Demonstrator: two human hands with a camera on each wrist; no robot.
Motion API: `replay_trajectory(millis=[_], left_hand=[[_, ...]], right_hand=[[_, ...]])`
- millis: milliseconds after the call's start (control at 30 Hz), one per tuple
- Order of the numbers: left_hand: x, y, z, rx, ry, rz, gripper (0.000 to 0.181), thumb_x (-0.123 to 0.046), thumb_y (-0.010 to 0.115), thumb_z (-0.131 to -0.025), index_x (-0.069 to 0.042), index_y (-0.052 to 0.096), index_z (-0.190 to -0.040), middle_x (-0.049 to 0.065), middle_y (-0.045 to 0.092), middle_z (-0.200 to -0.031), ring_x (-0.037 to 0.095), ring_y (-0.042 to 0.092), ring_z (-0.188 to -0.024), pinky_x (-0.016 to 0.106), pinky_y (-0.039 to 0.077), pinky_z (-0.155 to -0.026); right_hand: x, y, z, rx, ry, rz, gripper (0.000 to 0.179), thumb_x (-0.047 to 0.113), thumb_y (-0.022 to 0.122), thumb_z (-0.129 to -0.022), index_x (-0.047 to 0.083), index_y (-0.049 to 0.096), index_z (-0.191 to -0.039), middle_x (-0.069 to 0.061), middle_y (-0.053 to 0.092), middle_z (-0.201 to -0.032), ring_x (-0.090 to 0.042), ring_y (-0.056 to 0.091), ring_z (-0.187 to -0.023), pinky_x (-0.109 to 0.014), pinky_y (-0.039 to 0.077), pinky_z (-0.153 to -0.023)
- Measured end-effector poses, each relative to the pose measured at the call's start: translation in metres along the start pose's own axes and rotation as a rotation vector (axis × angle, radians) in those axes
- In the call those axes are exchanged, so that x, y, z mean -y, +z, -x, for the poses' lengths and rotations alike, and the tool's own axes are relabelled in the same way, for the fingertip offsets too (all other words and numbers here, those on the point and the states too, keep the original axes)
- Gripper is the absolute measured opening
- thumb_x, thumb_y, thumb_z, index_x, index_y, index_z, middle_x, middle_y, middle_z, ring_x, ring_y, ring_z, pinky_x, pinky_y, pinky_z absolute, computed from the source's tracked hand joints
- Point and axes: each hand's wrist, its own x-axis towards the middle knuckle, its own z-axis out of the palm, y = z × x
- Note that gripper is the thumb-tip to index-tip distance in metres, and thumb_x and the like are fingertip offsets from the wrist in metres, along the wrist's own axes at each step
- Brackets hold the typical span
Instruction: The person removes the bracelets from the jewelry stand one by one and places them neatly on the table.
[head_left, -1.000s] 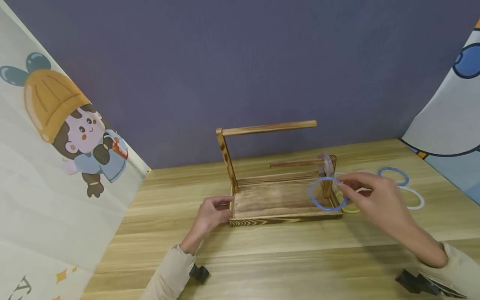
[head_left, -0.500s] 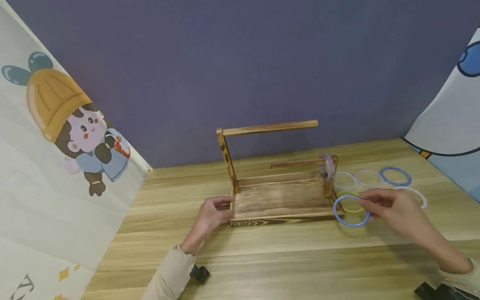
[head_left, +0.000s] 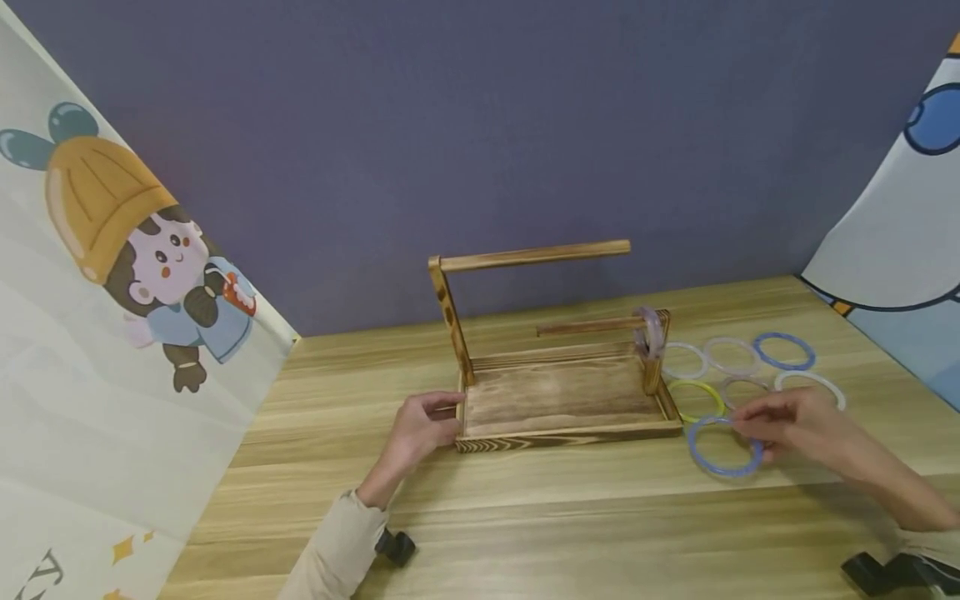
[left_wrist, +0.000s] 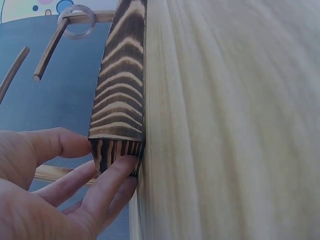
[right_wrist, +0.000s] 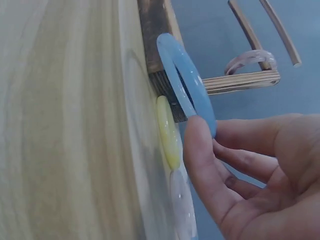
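Observation:
My right hand (head_left: 813,425) pinches a blue bangle (right_wrist: 200,95) between thumb and fingers. It is held low at the front right corner of a wooden stand (head_left: 555,396). This stand has a tray-like base, a high bar (head_left: 536,256) on the left post and a lower bar (head_left: 585,327) on the right post. Around the lower bar, close to its post, hangs a pale purple bangle (head_left: 649,333). My left hand (head_left: 416,429) grips the base's left end; the left wrist view shows fingertips against its striped end face (left_wrist: 115,152).
Right of the stand several bangles lie flat on the table (head_left: 525,533): a yellow one (right_wrist: 168,132), another blue one (head_left: 784,367), a white one (head_left: 810,374) and paler ones. A dark panel (head_left: 480,150) rises behind. Printed sheets (head_left: 97,350) flank both sides.
My right hand has drawn the blue bangle from in front of the right post, rightward and down toward the table. The left hand and the stand have stayed put.

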Motion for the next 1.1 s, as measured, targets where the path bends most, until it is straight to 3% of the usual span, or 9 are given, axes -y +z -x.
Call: replay_trajectory(millis=[267,333,500,667,1100], left_hand=[[-0.001,-0.001,0.000,0.001,-0.019,-0.015,0.042,0.006,0.068,-0.079,0.003,0.069,-0.121,0.022,0.067,-0.121,0.036,0.065,-0.109,0.037,0.061,-0.073],[-0.009,0.000,0.004,0.007,-0.025,-0.016,0.042,0.007,0.067,-0.080,0.005,0.068,-0.122,0.025,0.066,-0.122,0.038,0.064,-0.110,0.037,0.061,-0.074],[-0.015,0.001,0.006,0.018,-0.033,-0.012,0.042,0.009,0.065,-0.081,0.008,0.065,-0.123,0.029,0.063,-0.124,0.041,0.063,-0.111,0.036,0.061,-0.074],[-0.001,-0.001,-0.001,0.014,-0.021,0.002,0.042,0.006,0.068,-0.080,0.004,0.068,-0.122,0.024,0.066,-0.123,0.036,0.065,-0.109,0.036,0.061,-0.073],[0.001,0.000,0.001,0.003,0.008,-0.015,0.043,0.007,0.069,-0.078,0.006,0.067,-0.120,0.026,0.065,-0.123,0.039,0.064,-0.109,0.037,0.061,-0.073]], right_hand=[[-0.004,0.002,-0.001,0.060,0.121,0.050,0.030,0.008,0.066,-0.094,-0.015,0.064,-0.113,-0.009,0.069,-0.088,-0.015,0.064,-0.066,-0.031,0.060,-0.059],[-0.004,0.003,-0.002,0.061,0.136,0.066,0.030,0.009,0.067,-0.093,-0.014,0.065,-0.112,-0.010,0.069,-0.087,-0.015,0.064,-0.065,-0.031,0.060,-0.059],[-0.001,0.008,-0.003,0.030,0.119,0.185,0.022,0.012,0.069,-0.092,-0.006,0.071,-0.103,-0.006,0.068,-0.077,-0.013,0.061,-0.059,-0.029,0.057,-0.053],[0.004,0.014,-0.005,-0.030,0.085,0.325,0.013,0.014,0.072,-0.090,0.002,0.074,-0.094,0.000,0.066,-0.069,-0.010,0.056,-0.051,-0.025,0.050,-0.047],[0.004,0.023,-0.008,-0.061,0.070,0.373,0.008,0.013,0.073,-0.088,0.006,0.074,-0.088,0.000,0.064,-0.070,-0.011,0.060,-0.056,-0.026,0.055,-0.049]])
